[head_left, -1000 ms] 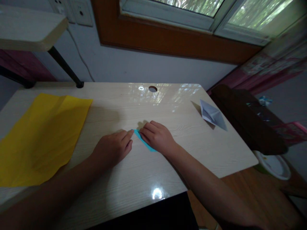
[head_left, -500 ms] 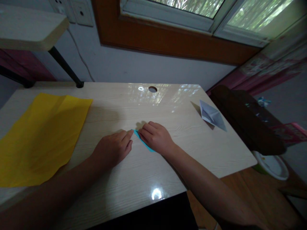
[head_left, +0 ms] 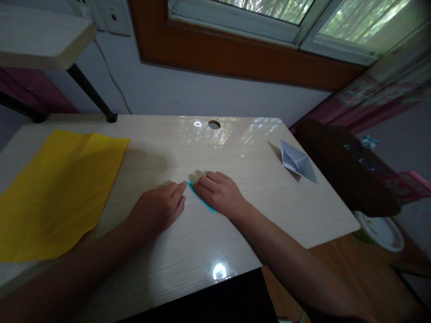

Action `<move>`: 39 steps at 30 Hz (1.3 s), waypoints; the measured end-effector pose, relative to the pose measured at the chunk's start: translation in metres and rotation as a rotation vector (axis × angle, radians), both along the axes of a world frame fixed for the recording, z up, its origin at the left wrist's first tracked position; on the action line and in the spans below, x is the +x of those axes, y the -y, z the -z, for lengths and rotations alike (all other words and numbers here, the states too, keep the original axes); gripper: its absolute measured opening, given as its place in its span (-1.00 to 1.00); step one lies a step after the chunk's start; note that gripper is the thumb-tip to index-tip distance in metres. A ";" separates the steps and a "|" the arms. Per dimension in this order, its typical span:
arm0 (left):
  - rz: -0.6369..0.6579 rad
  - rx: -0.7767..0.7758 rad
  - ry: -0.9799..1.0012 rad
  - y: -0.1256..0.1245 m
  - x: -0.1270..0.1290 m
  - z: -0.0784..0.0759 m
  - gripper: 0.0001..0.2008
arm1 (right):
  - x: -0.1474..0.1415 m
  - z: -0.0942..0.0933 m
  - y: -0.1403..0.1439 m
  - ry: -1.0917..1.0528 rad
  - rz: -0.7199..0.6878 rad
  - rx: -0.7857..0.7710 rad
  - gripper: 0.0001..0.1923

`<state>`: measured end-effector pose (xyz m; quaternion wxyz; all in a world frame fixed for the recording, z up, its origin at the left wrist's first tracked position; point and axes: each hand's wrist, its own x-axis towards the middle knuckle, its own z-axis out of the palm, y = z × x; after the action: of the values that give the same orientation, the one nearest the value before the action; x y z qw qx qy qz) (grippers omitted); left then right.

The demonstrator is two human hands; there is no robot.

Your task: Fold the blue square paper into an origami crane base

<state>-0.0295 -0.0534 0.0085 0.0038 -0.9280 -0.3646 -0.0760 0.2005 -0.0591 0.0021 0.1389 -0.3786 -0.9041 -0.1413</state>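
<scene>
A small piece of folded blue paper (head_left: 204, 202) lies on the table, mostly covered by my right hand (head_left: 220, 192). The fingers of that hand are curled over it and press it down. At the paper's far left tip, my left hand (head_left: 160, 207) has its fingers closed, with the fingertips on the corner. Only the lower left edge and the tip of the blue paper show; the rest is hidden under the right hand.
A large yellow sheet (head_left: 63, 197) lies on the table (head_left: 188, 278) at the left. Near the right edge stands a folded white paper boat (head_left: 298, 162). A round cable hole (head_left: 214, 124) is at the back, and a shelf on black legs (head_left: 90, 92) rises back left.
Almost nothing differs. My right hand's fingers have shifted very slightly on the blue paper; my left hand stays at the tip.
</scene>
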 end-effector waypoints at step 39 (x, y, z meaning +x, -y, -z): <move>0.006 -0.013 0.014 0.001 0.001 0.002 -0.61 | -0.003 0.005 -0.005 -0.034 0.014 0.001 -0.82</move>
<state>-0.0285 -0.0544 0.0068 -0.0049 -0.9286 -0.3622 -0.0804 0.1976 -0.0544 -0.0026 0.1534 -0.3874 -0.8988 -0.1362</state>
